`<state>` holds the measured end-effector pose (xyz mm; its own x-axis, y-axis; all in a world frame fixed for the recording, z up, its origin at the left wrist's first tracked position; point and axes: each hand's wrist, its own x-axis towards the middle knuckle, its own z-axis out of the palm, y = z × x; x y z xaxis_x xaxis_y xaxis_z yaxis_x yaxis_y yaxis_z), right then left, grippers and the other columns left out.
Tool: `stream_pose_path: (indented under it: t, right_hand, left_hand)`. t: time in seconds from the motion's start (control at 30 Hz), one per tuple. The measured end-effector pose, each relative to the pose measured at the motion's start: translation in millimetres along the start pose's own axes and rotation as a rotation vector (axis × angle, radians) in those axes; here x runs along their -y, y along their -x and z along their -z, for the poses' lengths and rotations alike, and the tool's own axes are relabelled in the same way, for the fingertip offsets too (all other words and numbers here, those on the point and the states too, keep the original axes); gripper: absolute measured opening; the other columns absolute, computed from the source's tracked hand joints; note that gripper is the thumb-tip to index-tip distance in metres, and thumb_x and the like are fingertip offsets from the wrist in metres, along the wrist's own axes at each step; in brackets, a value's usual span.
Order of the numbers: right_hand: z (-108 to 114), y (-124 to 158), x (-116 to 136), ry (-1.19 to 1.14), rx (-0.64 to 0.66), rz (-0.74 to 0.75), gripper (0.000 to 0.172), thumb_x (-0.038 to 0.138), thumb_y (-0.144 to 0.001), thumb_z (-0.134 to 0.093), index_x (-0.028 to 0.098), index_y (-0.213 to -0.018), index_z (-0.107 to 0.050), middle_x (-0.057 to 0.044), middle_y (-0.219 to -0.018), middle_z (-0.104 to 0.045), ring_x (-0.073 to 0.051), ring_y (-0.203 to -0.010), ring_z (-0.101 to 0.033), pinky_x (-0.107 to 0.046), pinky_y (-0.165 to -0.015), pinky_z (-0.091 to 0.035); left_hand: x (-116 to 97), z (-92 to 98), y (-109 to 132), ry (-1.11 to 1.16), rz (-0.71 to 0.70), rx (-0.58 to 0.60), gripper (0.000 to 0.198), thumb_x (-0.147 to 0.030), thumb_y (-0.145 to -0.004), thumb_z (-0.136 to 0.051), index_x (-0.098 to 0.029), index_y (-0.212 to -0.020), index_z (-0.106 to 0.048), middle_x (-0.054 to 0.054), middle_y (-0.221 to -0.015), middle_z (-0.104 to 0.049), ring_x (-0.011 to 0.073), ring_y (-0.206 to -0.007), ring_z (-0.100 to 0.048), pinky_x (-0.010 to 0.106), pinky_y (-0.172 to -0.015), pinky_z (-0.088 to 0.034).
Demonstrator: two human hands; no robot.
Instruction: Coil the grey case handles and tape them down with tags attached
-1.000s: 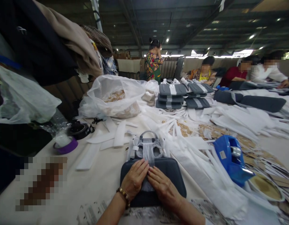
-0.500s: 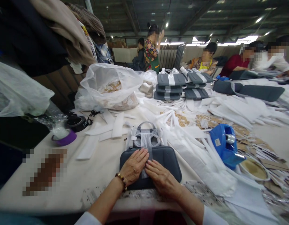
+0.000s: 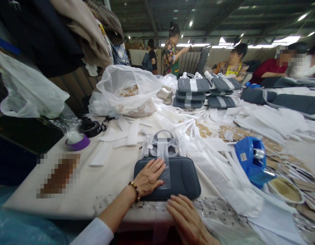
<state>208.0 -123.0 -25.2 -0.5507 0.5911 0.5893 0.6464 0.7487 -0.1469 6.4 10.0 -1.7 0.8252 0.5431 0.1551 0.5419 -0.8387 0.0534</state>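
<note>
A dark grey padded case (image 3: 181,177) lies flat on the table in front of me, with a strip of clear tape (image 3: 164,166) running over its middle. Behind it sits a grey handle-and-strap bundle (image 3: 162,146) wrapped in plastic. My left hand (image 3: 148,177) rests flat on the left half of the case, fingers spread, fingertips at the tape. My right hand (image 3: 184,216) lies open at the table's near edge, just in front of the case, holding nothing.
A blue tape dispenser (image 3: 251,165) stands to the right among white fabric strips (image 3: 218,173). A purple tape roll (image 3: 79,143) and a black roll (image 3: 92,127) sit left. A white plastic bag (image 3: 129,90) and stacked grey cases (image 3: 191,93) lie behind. Other people work at the far side.
My right hand has slid off the case toward me to the table's near edge. My left hand stays flat on the case. The view has shifted slightly.
</note>
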Motion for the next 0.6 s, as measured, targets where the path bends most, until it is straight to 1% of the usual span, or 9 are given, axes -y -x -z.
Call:
stream_pose_path:
  t: [0.03, 0.1, 0.2, 0.23, 0.3, 0.37, 0.43, 0.5, 0.6]
  right_hand:
    - [-1.4, -6.6, -6.3, 0.008, -0.035, -0.072, 0.045, 0.002, -0.081, -0.036, 0.011, -0.122, -0.052, -0.009, -0.117, -0.063, -0.018, -0.123, -0.046, -0.040, -0.107, -0.035]
    - [-5.7, -20.9, -20.6, 0.025, -0.045, -0.225, 0.051, 0.000, -0.076, -0.036, 0.014, -0.123, -0.051, -0.011, -0.126, -0.057, -0.024, -0.127, -0.041, -0.052, -0.105, -0.033]
    - [-13.1, -42.8, -40.7, 0.031, 0.030, -0.426, 0.056, 0.001, -0.072, -0.041, 0.023, -0.123, -0.053, -0.008, -0.136, -0.048, -0.032, -0.131, -0.034, -0.068, -0.101, -0.026]
    - [-15.1, -49.5, -45.9, 0.029, 0.060, -0.471, 0.058, 0.001, -0.071, -0.044, 0.025, -0.123, -0.054, -0.008, -0.139, -0.045, -0.034, -0.132, -0.031, -0.071, -0.100, -0.023]
    - [-18.2, -60.8, -53.5, 0.032, 0.100, -0.515, 0.063, 0.001, -0.068, -0.048, 0.030, -0.124, -0.053, -0.007, -0.141, -0.042, -0.036, -0.134, -0.026, -0.073, -0.099, -0.019]
    - [-20.5, -68.3, -57.7, 0.045, 0.095, -0.509, 0.064, 0.001, -0.068, -0.050, 0.032, -0.124, -0.053, -0.006, -0.140, -0.043, -0.036, -0.134, -0.026, -0.074, -0.099, -0.016]
    - [-23.2, -71.5, -59.7, 0.038, 0.059, -0.444, 0.061, 0.001, -0.071, -0.049, 0.030, -0.125, -0.053, -0.006, -0.136, -0.048, -0.035, -0.132, -0.030, -0.072, -0.100, -0.018]
    - [-27.0, -71.1, -60.9, 0.007, 0.012, -0.340, 0.054, 0.001, -0.075, -0.046, 0.025, -0.122, -0.054, -0.006, -0.130, -0.054, -0.032, -0.129, -0.038, -0.069, -0.101, -0.025]
    - [-33.2, -67.4, -62.8, -0.062, -0.059, -0.196, 0.034, 0.004, -0.083, -0.045, 0.019, -0.109, -0.061, -0.007, -0.115, -0.065, -0.027, -0.120, -0.050, -0.058, -0.100, -0.039]
  left_hand:
    - [-0.3, 0.7, 0.1, 0.011, 0.008, 0.009, 0.061, -0.031, -0.083, -0.058, -0.009, -0.135, -0.035, 0.018, -0.142, -0.038, 0.0281, -0.134, -0.030, 0.045, -0.108, -0.031]
    - [-0.6, 1.8, 0.3, 0.041, 0.027, 0.022, 0.060, -0.027, -0.083, -0.057, -0.010, -0.136, -0.034, 0.017, -0.143, -0.036, 0.0278, -0.135, -0.028, 0.046, -0.109, -0.030]
    - [-0.2, 2.9, 0.7, 0.113, 0.038, 0.040, 0.063, -0.022, -0.081, -0.057, -0.011, -0.137, -0.031, 0.016, -0.145, -0.034, 0.0265, -0.137, -0.023, 0.047, -0.110, -0.027]
    - [0.0, 3.0, 0.9, 0.139, 0.038, 0.045, 0.065, -0.020, -0.080, -0.057, -0.011, -0.138, -0.030, 0.016, -0.145, -0.033, 0.0262, -0.137, -0.022, 0.047, -0.111, -0.026]
    - [0.4, 2.8, 1.2, 0.189, 0.039, 0.047, 0.067, -0.018, -0.078, -0.055, -0.009, -0.138, -0.027, 0.017, -0.146, -0.030, 0.0258, -0.138, -0.019, 0.048, -0.111, -0.024]
    - [0.9, 1.6, 1.8, 0.233, 0.050, 0.035, 0.069, -0.017, -0.077, -0.054, -0.007, -0.139, -0.025, 0.019, -0.147, -0.028, 0.0259, -0.139, -0.017, 0.049, -0.111, -0.023]
    - [1.8, -0.5, 2.8, 0.278, 0.068, 0.015, 0.069, -0.016, -0.077, -0.051, -0.007, -0.139, -0.023, 0.019, -0.147, -0.027, 0.0257, -0.139, -0.017, 0.050, -0.111, -0.023]
    - [2.9, -3.5, 4.2, 0.332, 0.086, -0.026, 0.068, -0.012, -0.076, -0.047, -0.010, -0.140, -0.022, 0.017, -0.147, -0.029, 0.0243, -0.138, -0.019, 0.050, -0.111, -0.024]
    - [4.1, -9.7, 6.3, 0.419, 0.120, -0.139, 0.070, -0.005, -0.073, -0.040, -0.017, -0.140, -0.022, 0.011, -0.146, -0.032, 0.0214, -0.136, -0.025, 0.047, -0.111, -0.027]
